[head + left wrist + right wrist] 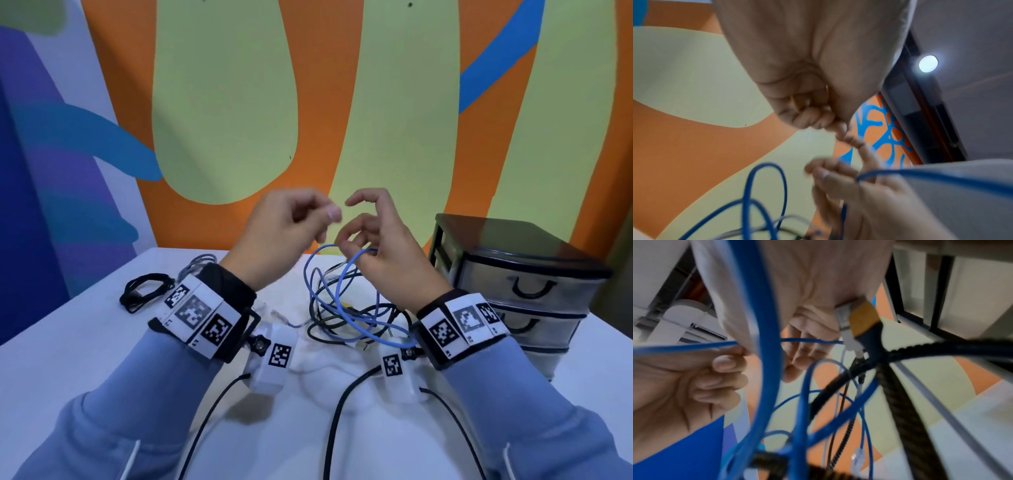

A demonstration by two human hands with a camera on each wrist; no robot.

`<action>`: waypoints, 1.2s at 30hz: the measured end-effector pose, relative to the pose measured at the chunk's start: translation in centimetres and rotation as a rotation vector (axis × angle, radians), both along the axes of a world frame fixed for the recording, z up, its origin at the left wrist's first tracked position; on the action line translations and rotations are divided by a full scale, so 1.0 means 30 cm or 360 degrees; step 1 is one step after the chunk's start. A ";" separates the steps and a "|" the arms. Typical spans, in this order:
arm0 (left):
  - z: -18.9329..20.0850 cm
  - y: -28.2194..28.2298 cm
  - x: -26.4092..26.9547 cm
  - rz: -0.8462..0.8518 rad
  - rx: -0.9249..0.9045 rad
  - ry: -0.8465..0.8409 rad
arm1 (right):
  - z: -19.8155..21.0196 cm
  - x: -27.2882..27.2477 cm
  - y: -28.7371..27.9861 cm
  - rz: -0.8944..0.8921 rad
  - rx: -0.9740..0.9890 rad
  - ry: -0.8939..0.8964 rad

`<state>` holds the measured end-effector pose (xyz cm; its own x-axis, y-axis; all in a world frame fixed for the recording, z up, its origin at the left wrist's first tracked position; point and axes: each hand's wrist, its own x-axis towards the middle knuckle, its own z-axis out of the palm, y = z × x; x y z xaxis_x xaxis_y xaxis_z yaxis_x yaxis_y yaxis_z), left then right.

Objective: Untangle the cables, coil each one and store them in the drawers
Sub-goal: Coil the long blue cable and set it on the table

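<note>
Head view: right hand (380,250) holds blue cable (346,294) loops hanging upright

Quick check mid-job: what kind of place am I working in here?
Likely an indoor staged workspace: a white table against a bright painted mural wall, with a small plastic drawer unit beside tangled cables.

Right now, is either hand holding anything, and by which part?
The right hand holds the blue cable by the top of its loops, lifted above the tangle. Whether the left hand grips anything cannot be told.

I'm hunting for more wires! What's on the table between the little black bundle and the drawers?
The tangled pile: a blue cable looped over black ones, shown in the head view.
</note>
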<state>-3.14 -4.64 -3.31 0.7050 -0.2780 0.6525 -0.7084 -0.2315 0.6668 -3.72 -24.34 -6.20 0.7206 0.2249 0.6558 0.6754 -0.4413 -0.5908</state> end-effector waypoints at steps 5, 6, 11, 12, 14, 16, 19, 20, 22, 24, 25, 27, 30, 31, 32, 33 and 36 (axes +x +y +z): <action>0.034 0.016 -0.036 -0.0037 -0.0018 0.0221 | -0.020 0.013 -0.018 -0.0143 -0.0110 0.0050; 0.019 0.005 -0.045 -0.0012 0.0268 0.0283 | -0.013 0.010 -0.018 -0.0170 -0.0124 0.0014; -0.019 -0.034 -0.046 -0.0261 0.0346 0.0346 | -0.002 0.001 0.004 -0.0103 0.0088 0.0071; -0.011 -0.026 -0.033 -0.0210 0.0164 0.0260 | -0.001 -0.002 0.008 -0.0043 0.0156 0.0152; 0.011 -0.011 -0.013 -0.0105 -0.0231 0.0116 | -0.001 -0.006 0.005 0.0067 0.0187 0.0361; 0.028 0.012 -0.003 -0.0032 -0.0581 -0.0026 | -0.008 -0.001 0.001 0.0057 0.0082 0.0421; 0.050 0.055 0.001 0.0054 -0.1001 -0.0197 | -0.025 0.015 -0.013 -0.0100 -0.0138 0.0267; 0.056 0.067 0.004 0.0072 -0.1093 -0.0227 | -0.027 0.020 -0.017 -0.0153 -0.0160 0.0186; 0.054 0.071 0.011 0.0135 -0.1199 -0.0229 | -0.024 0.028 -0.025 -0.0289 -0.0162 -0.0037; 0.044 0.071 0.022 0.0239 -0.1229 -0.0178 | -0.017 0.029 -0.027 -0.0452 -0.0177 -0.0245; 0.041 0.075 0.029 0.0304 -0.1217 -0.0143 | -0.013 0.028 -0.027 -0.0504 -0.0155 -0.0287; 0.030 0.100 0.063 0.0485 -0.1048 -0.0094 | -0.012 0.028 -0.029 -0.0514 -0.0060 -0.0242; 0.007 0.149 0.115 0.0814 -0.0373 -0.0059 | -0.013 0.023 -0.024 -0.0290 0.0040 0.0039; -0.002 0.156 0.122 0.0881 -0.0141 -0.0014 | -0.012 0.019 -0.022 -0.0163 0.0027 0.0150; -0.013 0.157 0.123 0.0927 0.0080 0.0053 | -0.013 0.014 -0.019 -0.0033 0.0006 0.0255; -0.021 0.154 0.125 0.0952 0.0244 0.0128 | -0.014 0.009 -0.017 0.0068 -0.0021 0.0352; -0.027 0.133 0.107 0.0933 0.0480 0.0129 | -0.024 0.007 -0.015 0.0147 -0.0102 0.0441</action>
<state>0.08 -0.65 -4.13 0.8385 0.0045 0.5449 -0.3587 -0.7482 0.5582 -3.51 -24.78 -6.93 0.8448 0.3322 0.4194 0.5313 -0.4279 -0.7312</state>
